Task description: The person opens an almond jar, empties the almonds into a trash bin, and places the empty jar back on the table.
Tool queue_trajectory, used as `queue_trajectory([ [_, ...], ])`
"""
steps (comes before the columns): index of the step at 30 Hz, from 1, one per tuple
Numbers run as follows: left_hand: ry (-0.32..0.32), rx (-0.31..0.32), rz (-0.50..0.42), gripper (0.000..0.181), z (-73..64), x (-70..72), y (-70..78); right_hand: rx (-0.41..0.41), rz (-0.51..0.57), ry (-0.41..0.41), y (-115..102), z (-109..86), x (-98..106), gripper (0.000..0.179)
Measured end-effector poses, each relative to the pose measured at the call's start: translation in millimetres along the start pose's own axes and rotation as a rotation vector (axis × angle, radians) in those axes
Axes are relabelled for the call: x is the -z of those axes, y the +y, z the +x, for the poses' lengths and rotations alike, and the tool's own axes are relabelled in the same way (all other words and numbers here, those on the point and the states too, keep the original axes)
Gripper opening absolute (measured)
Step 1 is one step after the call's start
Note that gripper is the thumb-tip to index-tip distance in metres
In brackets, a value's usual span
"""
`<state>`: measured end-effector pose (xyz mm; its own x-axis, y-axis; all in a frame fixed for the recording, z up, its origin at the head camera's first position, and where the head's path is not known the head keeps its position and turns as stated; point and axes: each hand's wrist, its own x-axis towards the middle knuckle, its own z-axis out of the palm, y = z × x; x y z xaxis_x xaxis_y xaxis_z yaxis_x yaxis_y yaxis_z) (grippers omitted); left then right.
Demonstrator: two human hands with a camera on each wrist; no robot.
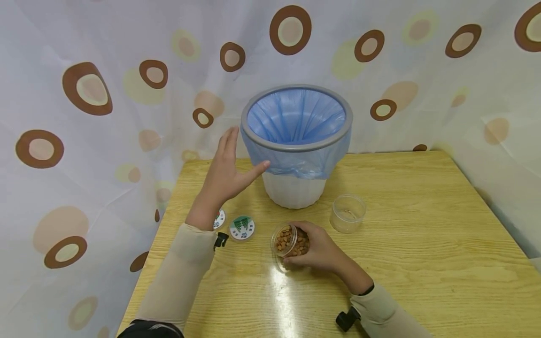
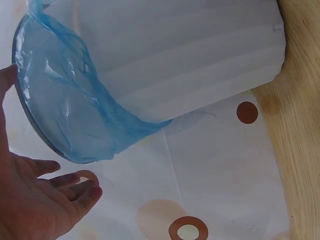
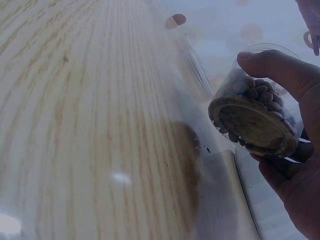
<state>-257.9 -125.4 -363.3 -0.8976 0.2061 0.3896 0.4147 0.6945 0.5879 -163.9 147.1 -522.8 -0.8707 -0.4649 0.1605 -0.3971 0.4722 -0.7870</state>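
My right hand (image 1: 319, 249) grips a clear plastic jar (image 3: 255, 120) of small brown pellets (image 1: 301, 245), fingers and thumb around its sides. The jar is uncapped and tilted, and the right wrist view shows its base raised off the table. My left hand (image 1: 224, 180) is up beside a white trash can (image 1: 294, 191), fingers spread and holding nothing. In the left wrist view its thumb is close to the can's rim; I cannot tell if they touch. A blue bag (image 1: 296, 112) lines the can and folds over beneath the grey rim (image 1: 297, 147).
Another clear jar (image 1: 347, 225), lidless, stands right of the held one with a few bits at its bottom. Two round labelled lids lie at left: a green and white lid (image 1: 242, 228) and a second lid (image 1: 220, 218) partly behind my left wrist. A patterned curtain (image 1: 127, 131) hangs behind the wooden table (image 1: 422, 244).
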Motion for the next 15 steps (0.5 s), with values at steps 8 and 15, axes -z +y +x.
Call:
queue_trajectory([
  [8,-0.01,-0.004,0.011,0.115,7.8,2.7,6.3,0.0,0.006,0.002,-1,0.3,1,0.093],
  [15,-0.045,0.004,0.027,0.12,17.0,1.5,13.1,0.007,0.008,0.0,2,0.7,0,0.093],
])
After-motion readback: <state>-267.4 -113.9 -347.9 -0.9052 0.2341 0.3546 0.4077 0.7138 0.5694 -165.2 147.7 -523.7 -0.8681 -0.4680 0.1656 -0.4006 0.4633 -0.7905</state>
